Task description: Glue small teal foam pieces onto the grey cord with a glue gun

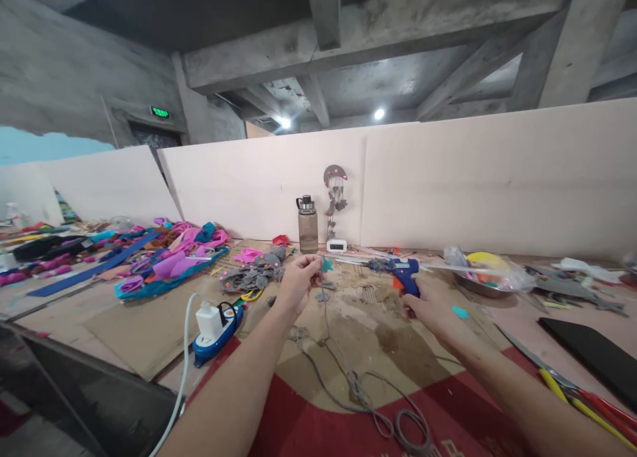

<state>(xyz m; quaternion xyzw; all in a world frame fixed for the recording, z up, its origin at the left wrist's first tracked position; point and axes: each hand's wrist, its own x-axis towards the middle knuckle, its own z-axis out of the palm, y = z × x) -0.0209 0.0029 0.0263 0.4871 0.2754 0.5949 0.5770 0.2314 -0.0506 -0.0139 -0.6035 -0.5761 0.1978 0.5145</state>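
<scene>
My left hand (301,281) pinches a small teal felt piece (327,264) above the middle of the table. Below it hangs a grey cord (326,311), which runs down to a loose tangle on the red and tan board. In my right hand (417,301) is a blue hot glue gun (407,276), its nozzle pointing left toward the felt piece but apart from it. A clear glue stick (452,267) sticks out of its back. A second teal felt piece (460,312) lies to the right of my right hand.
A water bottle (308,225) and white digital clock (337,245) stand by the partition, near a grey hanging ornament (335,176). Left are grey felt pieces (249,274), a blue power strip (216,334) and coloured fabric (174,261). Right are a metal bowl (485,286), scissors (557,381) and black phone (590,357).
</scene>
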